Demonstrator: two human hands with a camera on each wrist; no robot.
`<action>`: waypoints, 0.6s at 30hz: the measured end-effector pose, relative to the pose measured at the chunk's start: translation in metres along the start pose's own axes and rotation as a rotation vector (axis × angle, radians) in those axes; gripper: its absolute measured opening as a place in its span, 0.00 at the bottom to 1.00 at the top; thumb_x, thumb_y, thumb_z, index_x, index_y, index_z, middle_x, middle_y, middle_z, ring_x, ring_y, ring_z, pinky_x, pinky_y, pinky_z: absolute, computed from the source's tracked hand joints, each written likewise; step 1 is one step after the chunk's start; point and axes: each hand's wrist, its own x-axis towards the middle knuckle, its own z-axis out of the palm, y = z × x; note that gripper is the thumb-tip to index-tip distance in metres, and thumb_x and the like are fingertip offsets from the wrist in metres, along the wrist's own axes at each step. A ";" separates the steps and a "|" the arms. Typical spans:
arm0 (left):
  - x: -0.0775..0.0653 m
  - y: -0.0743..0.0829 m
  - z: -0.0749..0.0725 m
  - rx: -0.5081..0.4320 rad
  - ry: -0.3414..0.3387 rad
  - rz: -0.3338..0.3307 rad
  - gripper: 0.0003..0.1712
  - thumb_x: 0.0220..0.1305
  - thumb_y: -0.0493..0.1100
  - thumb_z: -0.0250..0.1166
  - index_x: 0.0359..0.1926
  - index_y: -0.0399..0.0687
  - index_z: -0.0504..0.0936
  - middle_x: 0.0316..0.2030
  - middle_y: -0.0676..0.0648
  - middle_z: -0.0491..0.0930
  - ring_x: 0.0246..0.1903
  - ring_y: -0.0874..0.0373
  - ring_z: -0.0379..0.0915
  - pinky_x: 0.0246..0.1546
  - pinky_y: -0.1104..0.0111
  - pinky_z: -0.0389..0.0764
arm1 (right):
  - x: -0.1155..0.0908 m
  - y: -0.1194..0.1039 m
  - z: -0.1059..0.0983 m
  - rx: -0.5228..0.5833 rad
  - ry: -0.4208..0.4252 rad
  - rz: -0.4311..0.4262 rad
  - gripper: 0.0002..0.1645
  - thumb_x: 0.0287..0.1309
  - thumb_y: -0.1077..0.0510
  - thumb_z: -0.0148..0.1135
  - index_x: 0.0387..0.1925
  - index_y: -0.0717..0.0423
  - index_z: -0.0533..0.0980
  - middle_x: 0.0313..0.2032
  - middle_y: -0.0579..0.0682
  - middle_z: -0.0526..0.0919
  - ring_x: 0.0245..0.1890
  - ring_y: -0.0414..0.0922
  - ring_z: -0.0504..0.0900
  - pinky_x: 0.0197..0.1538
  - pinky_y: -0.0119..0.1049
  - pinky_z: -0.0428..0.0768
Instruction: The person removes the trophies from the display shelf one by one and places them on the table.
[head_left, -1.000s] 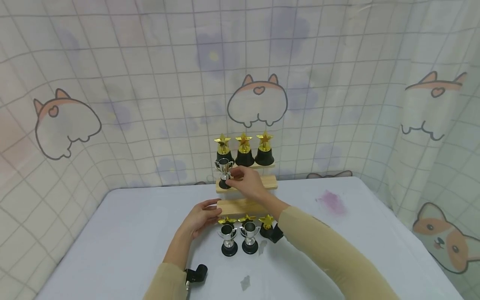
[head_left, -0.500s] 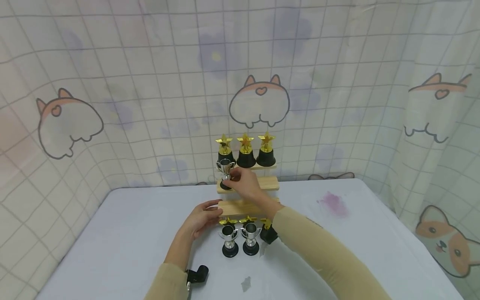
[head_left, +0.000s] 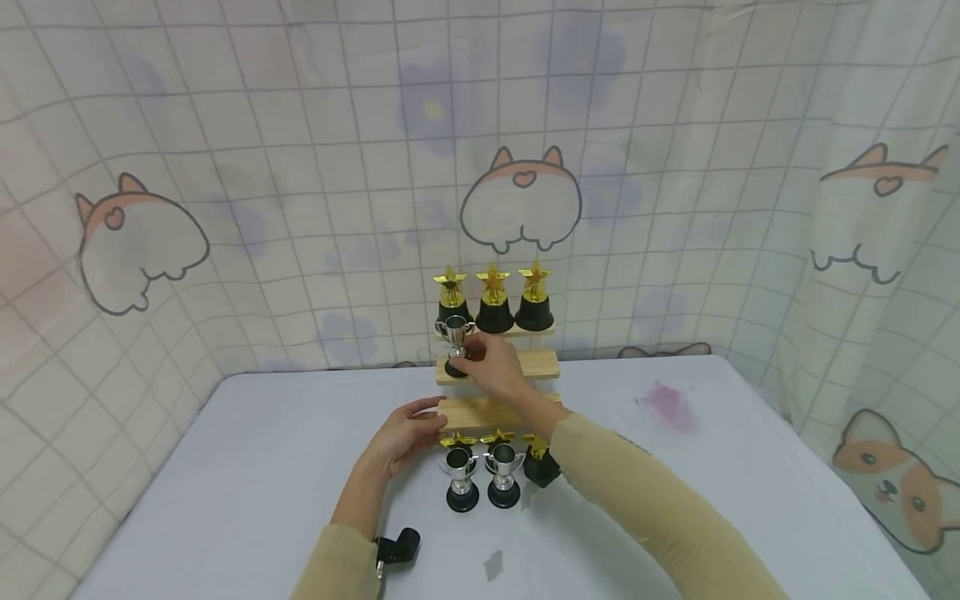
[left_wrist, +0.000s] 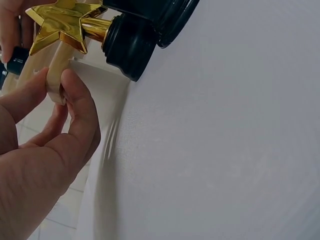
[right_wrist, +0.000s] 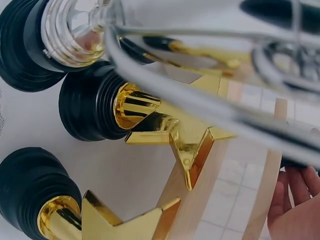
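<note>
My right hand (head_left: 495,367) pinches a small silver trophy cup (head_left: 455,329) low down, near its black base. The cup is upright at the left end of the middle wooden step (head_left: 536,364). With thumb and fingertips, my left hand (head_left: 405,437) grips the left end of the lowest wooden step (head_left: 480,414); the left wrist view shows this pinch on the wooden edge (left_wrist: 56,82) close up. Two more silver trophy cups (head_left: 461,475) stand on the table in front, with three gold star trophies (right_wrist: 190,135) behind them, partly hidden under the lowest step.
Three gold star trophies (head_left: 493,300) line the top step at the back. A white cloth (head_left: 262,483) covers the table, and a printed curtain (head_left: 337,208) hangs behind it. A black wrist camera (head_left: 401,546) juts out by my left sleeve.
Along the middle step, the right hand and its trophy cup have shifted very slightly to the right. My left hand keeps its grip on the lowest step.
</note>
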 end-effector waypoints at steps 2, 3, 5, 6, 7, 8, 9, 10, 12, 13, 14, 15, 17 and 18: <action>0.000 0.001 0.001 -0.001 -0.005 0.001 0.31 0.70 0.35 0.67 0.71 0.35 0.70 0.58 0.32 0.76 0.47 0.51 0.81 0.48 0.63 0.85 | -0.001 0.000 -0.002 0.004 0.004 -0.004 0.18 0.64 0.55 0.73 0.51 0.60 0.81 0.45 0.52 0.85 0.46 0.47 0.83 0.49 0.40 0.84; 0.000 0.001 0.001 -0.001 -0.005 -0.001 0.31 0.70 0.35 0.67 0.71 0.35 0.70 0.58 0.32 0.76 0.47 0.51 0.81 0.48 0.64 0.85 | -0.001 0.001 -0.002 0.007 0.005 -0.007 0.19 0.64 0.55 0.72 0.51 0.61 0.81 0.45 0.52 0.85 0.46 0.47 0.83 0.49 0.40 0.84; 0.000 0.000 0.000 -0.002 0.001 -0.005 0.31 0.69 0.35 0.67 0.71 0.35 0.70 0.58 0.32 0.77 0.46 0.51 0.81 0.47 0.64 0.85 | -0.002 0.001 -0.004 0.009 0.001 -0.007 0.19 0.64 0.55 0.73 0.52 0.60 0.81 0.45 0.51 0.85 0.46 0.47 0.83 0.49 0.40 0.84; -0.001 0.000 0.000 -0.002 0.005 -0.006 0.31 0.69 0.35 0.67 0.71 0.35 0.70 0.58 0.32 0.77 0.46 0.51 0.81 0.46 0.65 0.85 | -0.003 0.001 -0.005 0.010 -0.003 -0.006 0.19 0.64 0.54 0.73 0.51 0.60 0.81 0.45 0.51 0.85 0.46 0.46 0.83 0.49 0.40 0.84; -0.001 0.000 0.000 0.000 0.008 -0.005 0.31 0.69 0.35 0.67 0.71 0.34 0.70 0.58 0.32 0.77 0.46 0.51 0.81 0.46 0.65 0.85 | -0.004 0.002 -0.006 0.008 -0.005 -0.004 0.19 0.64 0.54 0.73 0.52 0.59 0.81 0.45 0.51 0.85 0.46 0.46 0.83 0.49 0.39 0.84; -0.002 0.000 0.000 0.000 0.012 -0.008 0.31 0.69 0.35 0.67 0.71 0.34 0.70 0.58 0.32 0.77 0.45 0.51 0.82 0.45 0.65 0.85 | -0.005 0.002 -0.007 0.005 -0.006 -0.001 0.19 0.64 0.54 0.73 0.51 0.59 0.81 0.45 0.50 0.85 0.46 0.46 0.83 0.49 0.40 0.84; -0.002 0.000 0.000 -0.002 0.013 -0.010 0.32 0.69 0.34 0.67 0.71 0.34 0.70 0.58 0.32 0.77 0.45 0.51 0.82 0.45 0.65 0.85 | -0.006 0.002 -0.009 0.001 -0.005 0.003 0.19 0.64 0.53 0.73 0.51 0.58 0.82 0.44 0.50 0.85 0.46 0.46 0.82 0.49 0.39 0.84; -0.002 0.000 0.000 -0.003 0.012 -0.007 0.32 0.69 0.34 0.67 0.71 0.34 0.70 0.58 0.32 0.77 0.45 0.51 0.82 0.45 0.65 0.85 | -0.007 0.001 -0.011 -0.003 -0.004 0.011 0.19 0.63 0.52 0.73 0.51 0.58 0.81 0.44 0.49 0.85 0.46 0.46 0.82 0.49 0.39 0.84; -0.002 0.000 0.000 -0.005 0.006 -0.001 0.32 0.69 0.34 0.67 0.71 0.33 0.69 0.58 0.32 0.77 0.45 0.50 0.82 0.46 0.64 0.86 | -0.009 0.001 -0.015 -0.002 0.000 0.019 0.19 0.63 0.52 0.73 0.51 0.57 0.81 0.44 0.49 0.85 0.46 0.46 0.82 0.48 0.40 0.84; -0.002 0.000 0.000 -0.007 0.003 -0.001 0.32 0.69 0.34 0.67 0.71 0.33 0.69 0.58 0.32 0.76 0.45 0.50 0.82 0.47 0.64 0.86 | -0.010 0.000 -0.018 0.001 0.001 0.022 0.19 0.64 0.52 0.73 0.51 0.57 0.81 0.43 0.49 0.85 0.46 0.46 0.82 0.48 0.40 0.84; -0.001 0.000 0.000 -0.009 0.001 -0.002 0.32 0.69 0.34 0.67 0.71 0.34 0.69 0.58 0.32 0.77 0.46 0.50 0.82 0.47 0.64 0.85 | -0.011 0.000 -0.021 0.006 0.002 0.026 0.19 0.63 0.52 0.73 0.51 0.57 0.81 0.43 0.49 0.85 0.46 0.46 0.82 0.47 0.40 0.84; -0.001 0.000 0.001 -0.008 -0.001 0.000 0.32 0.69 0.34 0.67 0.71 0.33 0.69 0.58 0.32 0.77 0.46 0.50 0.82 0.47 0.63 0.85 | -0.011 -0.001 -0.024 0.010 0.002 0.029 0.19 0.63 0.52 0.73 0.51 0.57 0.81 0.43 0.49 0.85 0.46 0.46 0.82 0.47 0.40 0.84; -0.001 -0.001 0.001 -0.001 0.000 0.001 0.32 0.69 0.35 0.67 0.71 0.34 0.69 0.57 0.33 0.77 0.46 0.51 0.82 0.47 0.63 0.86 | -0.013 -0.002 -0.028 0.020 -0.002 0.034 0.19 0.63 0.52 0.73 0.51 0.57 0.81 0.43 0.49 0.85 0.46 0.46 0.82 0.46 0.40 0.84; 0.000 -0.001 0.001 0.001 0.000 0.003 0.32 0.69 0.35 0.67 0.71 0.34 0.69 0.57 0.33 0.77 0.46 0.51 0.82 0.47 0.63 0.86 | -0.014 -0.003 -0.031 0.021 -0.003 0.036 0.19 0.63 0.52 0.73 0.51 0.57 0.81 0.43 0.49 0.85 0.46 0.47 0.82 0.46 0.41 0.84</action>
